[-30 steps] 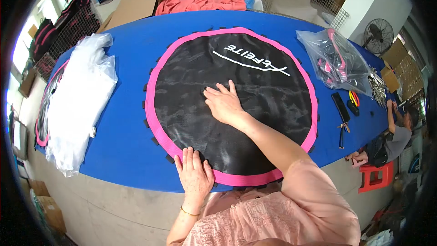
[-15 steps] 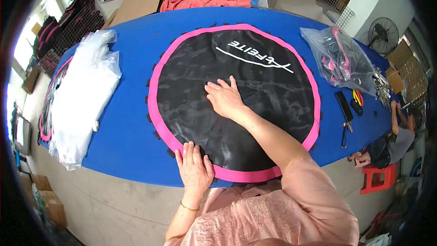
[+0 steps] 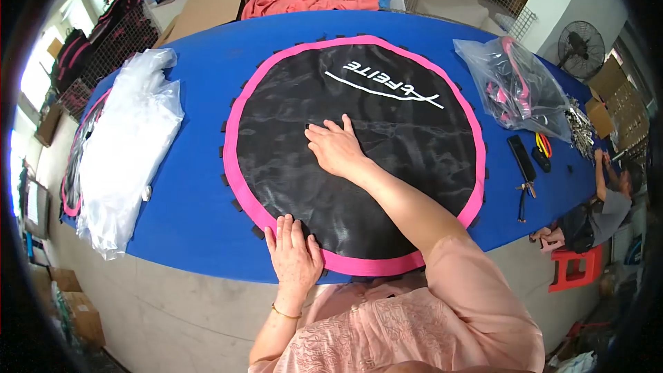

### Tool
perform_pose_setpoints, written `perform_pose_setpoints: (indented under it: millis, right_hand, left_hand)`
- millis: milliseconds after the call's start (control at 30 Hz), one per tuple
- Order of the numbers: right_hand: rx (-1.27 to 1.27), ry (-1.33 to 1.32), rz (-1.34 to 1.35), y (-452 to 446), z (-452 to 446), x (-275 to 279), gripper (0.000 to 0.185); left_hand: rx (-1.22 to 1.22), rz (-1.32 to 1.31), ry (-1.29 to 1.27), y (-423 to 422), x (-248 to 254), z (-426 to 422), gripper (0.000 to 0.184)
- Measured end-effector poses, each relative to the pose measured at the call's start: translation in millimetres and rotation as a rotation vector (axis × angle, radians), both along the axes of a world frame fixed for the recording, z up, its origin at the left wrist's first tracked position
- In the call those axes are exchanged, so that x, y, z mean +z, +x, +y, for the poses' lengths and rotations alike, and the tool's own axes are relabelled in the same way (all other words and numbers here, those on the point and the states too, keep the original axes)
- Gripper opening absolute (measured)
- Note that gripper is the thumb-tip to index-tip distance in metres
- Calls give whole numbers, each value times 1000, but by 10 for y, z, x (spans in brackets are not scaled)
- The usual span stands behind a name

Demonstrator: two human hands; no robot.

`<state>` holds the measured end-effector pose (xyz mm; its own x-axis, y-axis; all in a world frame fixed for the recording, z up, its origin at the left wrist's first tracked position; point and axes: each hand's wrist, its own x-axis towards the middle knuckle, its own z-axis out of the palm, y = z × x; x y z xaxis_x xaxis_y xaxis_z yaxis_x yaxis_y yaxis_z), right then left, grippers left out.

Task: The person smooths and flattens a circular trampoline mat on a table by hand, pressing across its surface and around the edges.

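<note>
A round black mat point(image 3: 414, 166) with a pink border and white lettering lies flat on the blue table point(image 3: 186, 200). Small dark tabs stick out around its rim. My left hand point(image 3: 294, 252) rests palm down on the pink border at the near left edge, fingers extended. Near the mat's middle, my right hand point(image 3: 337, 146) lies with its fingers spread on the black fabric. Neither hand grips anything.
Clear plastic bags point(image 3: 131, 145) lie at the left over another pink-edged mat. At the right are a plastic bag with pink parts point(image 3: 514, 90), metal pieces point(image 3: 579, 131), a black phone-like object point(image 3: 521, 157) and a seated person point(image 3: 608, 214) near a red stool point(image 3: 577, 267).
My right hand has slid slightly left on the black fabric since half a second ago. My left hand stays on the border, and the view has shifted a little.
</note>
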<state>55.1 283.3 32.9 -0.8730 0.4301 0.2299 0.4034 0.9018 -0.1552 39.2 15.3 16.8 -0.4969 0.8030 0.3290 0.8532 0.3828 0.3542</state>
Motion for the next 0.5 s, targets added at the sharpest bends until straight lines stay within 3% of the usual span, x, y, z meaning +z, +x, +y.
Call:
perform_pose_setpoints:
  millis: [333,500]
  right_hand:
    - [60,-25,-123,368,-289,197,41]
    - [61,-8,9,238,-207,32,39]
  left_hand:
    - [-11,-10,1,-8,14,-2,45]
    - [-16,-1,-7,-8,8,-4,46]
